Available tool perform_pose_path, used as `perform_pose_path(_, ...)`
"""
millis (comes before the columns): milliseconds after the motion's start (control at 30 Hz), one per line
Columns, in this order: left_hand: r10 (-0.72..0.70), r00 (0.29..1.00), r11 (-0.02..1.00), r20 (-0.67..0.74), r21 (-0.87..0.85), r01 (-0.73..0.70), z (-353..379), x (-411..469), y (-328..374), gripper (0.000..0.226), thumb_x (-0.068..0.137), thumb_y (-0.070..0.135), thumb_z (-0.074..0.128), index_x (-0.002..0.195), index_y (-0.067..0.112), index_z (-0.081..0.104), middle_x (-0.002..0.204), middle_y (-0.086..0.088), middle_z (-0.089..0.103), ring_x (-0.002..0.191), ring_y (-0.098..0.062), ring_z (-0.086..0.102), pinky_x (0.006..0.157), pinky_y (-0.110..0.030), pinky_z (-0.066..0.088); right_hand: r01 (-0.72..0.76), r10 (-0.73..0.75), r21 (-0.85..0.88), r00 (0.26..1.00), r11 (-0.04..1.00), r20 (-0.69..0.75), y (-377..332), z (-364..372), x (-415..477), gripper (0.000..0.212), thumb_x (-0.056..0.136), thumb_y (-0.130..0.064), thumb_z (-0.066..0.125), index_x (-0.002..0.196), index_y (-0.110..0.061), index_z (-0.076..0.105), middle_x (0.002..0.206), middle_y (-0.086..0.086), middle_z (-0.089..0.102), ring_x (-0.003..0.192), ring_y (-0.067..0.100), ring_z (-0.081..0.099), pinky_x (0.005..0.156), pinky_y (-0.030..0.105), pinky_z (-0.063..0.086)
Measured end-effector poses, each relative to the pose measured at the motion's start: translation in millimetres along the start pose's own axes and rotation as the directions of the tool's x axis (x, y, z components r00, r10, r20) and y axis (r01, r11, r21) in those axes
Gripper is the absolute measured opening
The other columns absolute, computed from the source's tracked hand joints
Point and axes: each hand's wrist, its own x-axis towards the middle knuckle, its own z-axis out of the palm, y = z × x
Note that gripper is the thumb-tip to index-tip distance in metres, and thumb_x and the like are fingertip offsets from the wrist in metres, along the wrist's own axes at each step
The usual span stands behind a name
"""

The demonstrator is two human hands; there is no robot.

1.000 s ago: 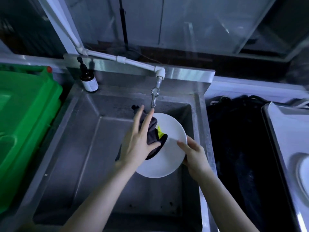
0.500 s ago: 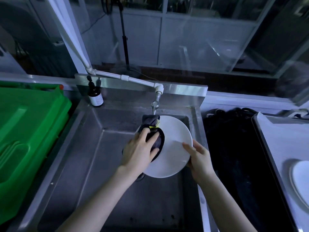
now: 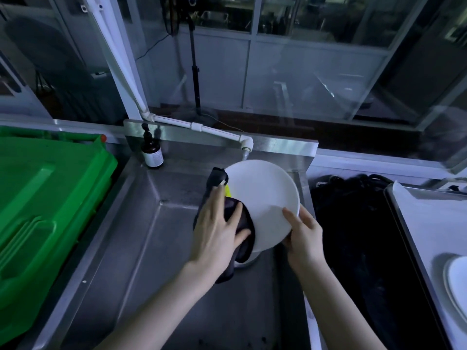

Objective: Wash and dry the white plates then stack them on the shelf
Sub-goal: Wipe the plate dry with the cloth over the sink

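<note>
1. Far left, a green plastic bin (image 3: 45,198) sits against the outer edge of the steel sink (image 3: 141,248).
2. A brown pump bottle (image 3: 152,154) stands upright on the sink's back left corner.
3. A white pipe (image 3: 177,121) runs along the back ledge to an elbow fitting. The spout below it is mostly hidden behind the plate's top edge.
4. My left hand (image 3: 217,231) lies flat with fingers spread and straight. It presses a dark cloth (image 3: 243,224) against the left part of the plate's face. My fingers are not curled round the cloth.
5. A yellow patch shows on the cloth near my fingertips, and its loose end hangs below my palm.
6. The white plate (image 3: 265,195) is held tilted above the right side of the basin, its face turned toward me.
7. My right hand (image 3: 304,236) is clamped on the plate's lower right rim, with the thumb on the face and the fingers behind.
8. Right of the sink lies a black tangled mass (image 3: 353,223); I cannot tell what it is.
9. Far right, a second white plate (image 3: 457,281) rests on a pale counter (image 3: 427,223), cut off by the frame edge.
</note>
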Motion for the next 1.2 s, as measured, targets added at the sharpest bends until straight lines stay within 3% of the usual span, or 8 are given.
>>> perform_pose_path(133, 0.037, 0.991, 0.993, -0.13, 0.119, -0.021, 13.7, -12.8, 3.5, 0.041, 0.079, 0.04, 0.07, 0.111, 0.014, 0.07, 0.113, -0.004, 0.061, 0.106, -0.028, 0.055, 0.085, -0.042, 0.043, 0.029, -0.029, -0.019, 0.999, 0.999, 0.016, -10.3, 6.7, 4.8, 0.031, 0.093, -0.007, 0.061, 0.085, -0.031, 0.079, 0.088, 0.004, 0.072, 0.081, 0.021, 0.064, 0.066, 0.036, 0.051)
perform_pose_path(267, 0.079, 0.989, 0.995, -0.123, -0.05, -0.086, 18.2, -12.7, 7.3, 0.041, 0.075, 0.027, 0.08, 0.112, 0.011, 0.072, 0.107, 0.0, 0.069, 0.095, -0.021, 0.066, 0.077, -0.037, 0.051, -0.011, 0.011, 0.005, 1.0, 1.0, -0.006, -1.8, 18.9, 2.0, 0.03, 0.094, -0.005, 0.059, 0.083, -0.026, 0.078, 0.087, 0.008, 0.072, 0.08, 0.024, 0.064, 0.062, 0.033, 0.053)
perform_pose_path(367, 0.196, 0.975, 0.949, -0.103, -0.232, -0.215, 21.5, -7.6, 3.9, 0.05, 0.076, 0.015, 0.079, 0.124, 0.005, 0.066, 0.125, -0.006, 0.067, 0.116, -0.019, 0.064, 0.091, -0.037, 0.054, -0.068, 0.069, 0.043, 0.998, 0.997, -0.004, 6.3, 22.1, -1.6, 0.033, 0.095, -0.004, 0.059, 0.085, -0.027, 0.08, 0.085, 0.002, 0.077, 0.076, 0.016, 0.071, 0.056, 0.029, 0.056)
perform_pose_path(500, 0.213, 0.975, 0.905, 0.055, -0.388, -0.176, 22.1, 9.4, -20.6, 0.063, 0.094, 0.022, 0.06, 0.15, 0.008, 0.035, 0.156, -0.004, 0.035, 0.147, -0.018, 0.027, 0.119, -0.027, 0.02, -0.093, 0.091, 0.044, 0.995, 0.995, 0.042, 12.8, 24.8, -7.4, 0.027, 0.095, -0.002, 0.058, 0.101, -0.019, 0.077, 0.087, 0.003, 0.078, 0.074, 0.014, 0.073, 0.056, 0.027, 0.056)
perform_pose_path(633, -0.011, 0.992, 0.968, 0.123, -0.249, 0.042, 22.4, 18.6, -40.9, 0.064, 0.102, 0.036, 0.044, 0.155, 0.014, 0.018, 0.163, 0.003, 0.012, 0.152, -0.014, 0.005, 0.122, -0.029, 0.005, -0.042, 0.042, 0.049, 0.999, 0.998, 0.019, 3.6, 23.2, -3.1, 0.026, 0.093, -0.003, 0.059, 0.103, -0.019, 0.077, 0.097, 0.009, 0.075, 0.085, 0.023, 0.069, 0.06, 0.032, 0.056)
perform_pose_path(867, 0.281, 0.959, 0.945, 0.045, -0.187, -0.268, 14.0, 8.3, -11.3, 0.057, 0.097, 0.034, 0.03, 0.152, 0.019, 0.034, 0.16, 0.007, 0.027, 0.149, -0.01, 0.019, 0.12, -0.034, 0.016, -0.04, 0.033, 0.073, 0.996, 0.997, 0.087, 0.8, 30.6, -3.8, 0.028, 0.095, -0.001, 0.056, 0.098, -0.018, 0.078, 0.098, 0.012, 0.076, 0.086, 0.02, 0.071, 0.063, 0.026, 0.056)
perform_pose_path(1067, 0.12, 0.978, 0.993, 0.172, -0.038, -0.115, 11.7, 61.1, -44.3, 0.06, 0.104, 0.039, 0.028, 0.157, 0.023, 0.005, 0.163, 0.01, -0.003, 0.151, -0.009, -0.005, 0.122, -0.033, 0.003, -0.053, 0.057, -0.023, 0.977, 0.998, 0.208, 8.1, 26.4, -15.5, 0.024, 0.092, -0.005, 0.059, 0.104, -0.016, 0.077, 0.089, 0.007, 0.076, 0.077, 0.017, 0.07, 0.061, 0.029, 0.054)
perform_pose_path(1200, 0.073, 0.985, 0.997, 0.158, 0.005, -0.075, 13.3, 34.2, -54.6, 0.062, 0.101, 0.046, 0.019, 0.157, 0.023, 0.009, 0.162, 0.01, -0.002, 0.151, -0.011, 0.003, 0.122, -0.037, 0.003, -0.023, 0.02, 0.025, 0.993, 0.999, 0.117, -6.0, 18.3, -3.1, 0.029, 0.093, -0.002, 0.057, 0.097, -0.021, 0.079, 0.089, 0.008, 0.075, 0.08, 0.022, 0.068, 0.062, 0.034, 0.056)
